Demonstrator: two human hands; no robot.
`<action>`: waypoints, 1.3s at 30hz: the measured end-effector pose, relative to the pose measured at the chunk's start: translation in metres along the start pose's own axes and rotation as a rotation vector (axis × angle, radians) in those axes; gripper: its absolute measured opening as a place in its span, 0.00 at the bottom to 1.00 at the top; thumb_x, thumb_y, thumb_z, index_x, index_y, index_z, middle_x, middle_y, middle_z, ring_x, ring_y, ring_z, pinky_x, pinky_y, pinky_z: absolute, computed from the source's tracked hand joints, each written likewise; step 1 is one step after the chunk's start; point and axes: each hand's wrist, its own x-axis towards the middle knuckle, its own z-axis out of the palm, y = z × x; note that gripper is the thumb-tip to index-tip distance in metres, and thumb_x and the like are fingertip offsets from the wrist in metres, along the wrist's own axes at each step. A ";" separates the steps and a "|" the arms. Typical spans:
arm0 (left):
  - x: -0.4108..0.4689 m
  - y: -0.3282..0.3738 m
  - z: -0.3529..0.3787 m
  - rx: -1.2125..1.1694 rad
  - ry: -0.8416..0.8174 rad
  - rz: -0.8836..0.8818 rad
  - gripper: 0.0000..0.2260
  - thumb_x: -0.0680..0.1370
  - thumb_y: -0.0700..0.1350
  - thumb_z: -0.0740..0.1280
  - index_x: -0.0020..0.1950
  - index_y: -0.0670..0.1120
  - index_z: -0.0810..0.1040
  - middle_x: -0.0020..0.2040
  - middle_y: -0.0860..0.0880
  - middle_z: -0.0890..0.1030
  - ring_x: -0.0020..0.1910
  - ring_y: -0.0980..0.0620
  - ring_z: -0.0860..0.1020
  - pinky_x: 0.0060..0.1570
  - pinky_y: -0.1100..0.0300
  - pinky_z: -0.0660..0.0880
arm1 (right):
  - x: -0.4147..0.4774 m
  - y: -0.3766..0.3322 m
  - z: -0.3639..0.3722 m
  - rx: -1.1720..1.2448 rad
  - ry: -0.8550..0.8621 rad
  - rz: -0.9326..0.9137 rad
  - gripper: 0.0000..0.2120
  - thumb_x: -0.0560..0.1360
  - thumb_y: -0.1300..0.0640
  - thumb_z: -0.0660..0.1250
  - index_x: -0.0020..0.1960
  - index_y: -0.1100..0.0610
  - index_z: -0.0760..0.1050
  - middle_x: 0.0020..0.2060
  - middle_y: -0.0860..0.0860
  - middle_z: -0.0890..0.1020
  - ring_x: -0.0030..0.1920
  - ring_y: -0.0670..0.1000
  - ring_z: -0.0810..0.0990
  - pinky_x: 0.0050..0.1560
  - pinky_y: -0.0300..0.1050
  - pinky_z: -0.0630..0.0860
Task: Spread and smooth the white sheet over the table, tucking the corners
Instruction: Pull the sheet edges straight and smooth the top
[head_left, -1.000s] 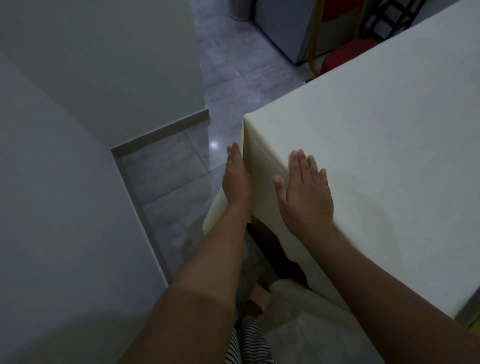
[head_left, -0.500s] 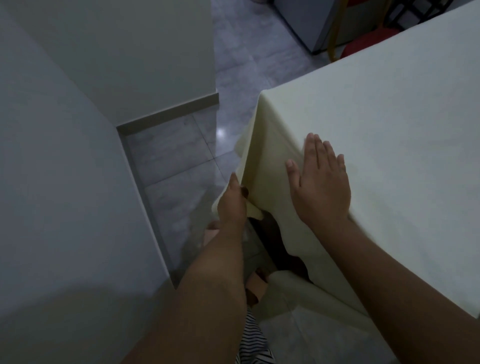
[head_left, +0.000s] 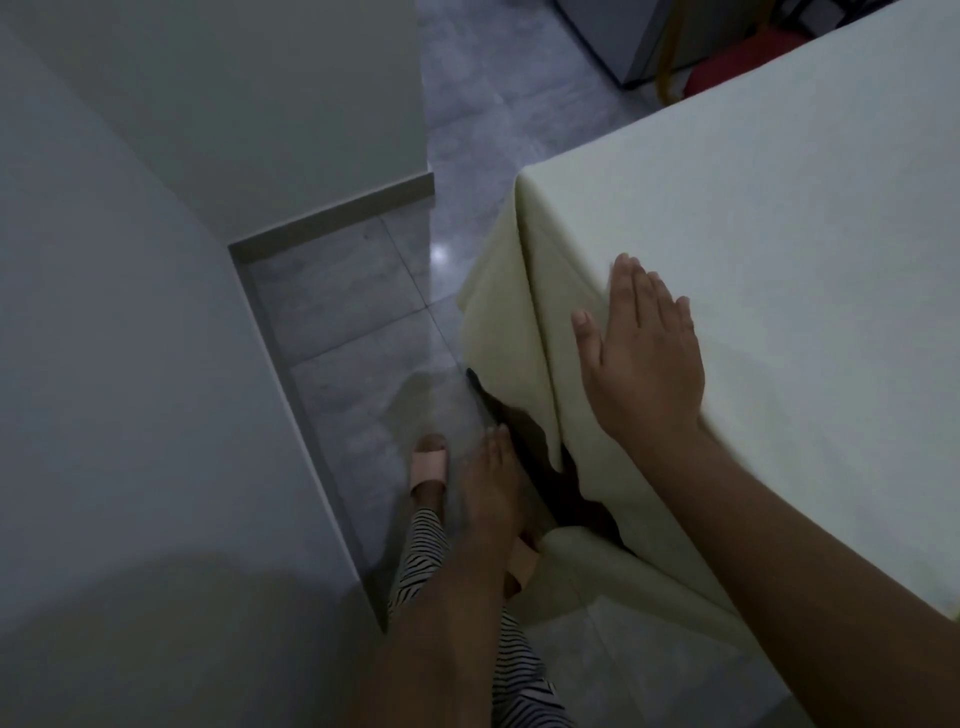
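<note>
Pale sheet (head_left: 779, 234) drapes the corner; right hand (head_left: 647, 358) lies flat and open, pinning it taut, while left hand (head_left: 491, 483), blurred, grip unclear, hangs low beside the loose hem.

your left hand (head_left: 491, 483) is smeared by motion blur below the table corner, so you can't tell whether its fingers are curled or flat, or whether they touch the hanging cloth. the white sheet (head_left: 753, 218) runs off the right and top edges, so its far corners are out of sight. the table under it is fully covered; only a dark gap (head_left: 550, 467) shows beneath the hem, too dim to read. your right forearm (head_left: 831, 571) leaves the frame at the lower right. a red object (head_left: 727, 78) at the top edge is half hidden behind the sheet.
</note>
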 end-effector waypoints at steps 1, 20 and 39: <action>0.007 0.005 -0.017 0.049 0.049 0.022 0.40 0.78 0.49 0.63 0.76 0.40 0.37 0.79 0.42 0.43 0.78 0.45 0.44 0.74 0.45 0.42 | 0.000 0.000 -0.001 0.013 -0.009 0.005 0.29 0.82 0.44 0.48 0.77 0.59 0.52 0.75 0.57 0.61 0.75 0.56 0.58 0.75 0.54 0.51; 0.031 0.112 -0.248 0.280 0.489 0.285 0.38 0.77 0.41 0.65 0.78 0.43 0.43 0.79 0.47 0.47 0.78 0.51 0.47 0.74 0.46 0.46 | 0.004 -0.010 -0.023 0.174 -0.205 0.073 0.27 0.82 0.52 0.50 0.77 0.60 0.50 0.77 0.57 0.53 0.77 0.57 0.49 0.75 0.55 0.45; -0.031 0.242 -0.151 0.767 -0.039 1.029 0.25 0.83 0.53 0.47 0.78 0.44 0.48 0.79 0.44 0.48 0.78 0.45 0.46 0.74 0.47 0.44 | -0.161 0.095 -0.050 0.151 -0.062 0.713 0.26 0.82 0.49 0.45 0.78 0.57 0.48 0.78 0.54 0.49 0.78 0.54 0.45 0.76 0.53 0.40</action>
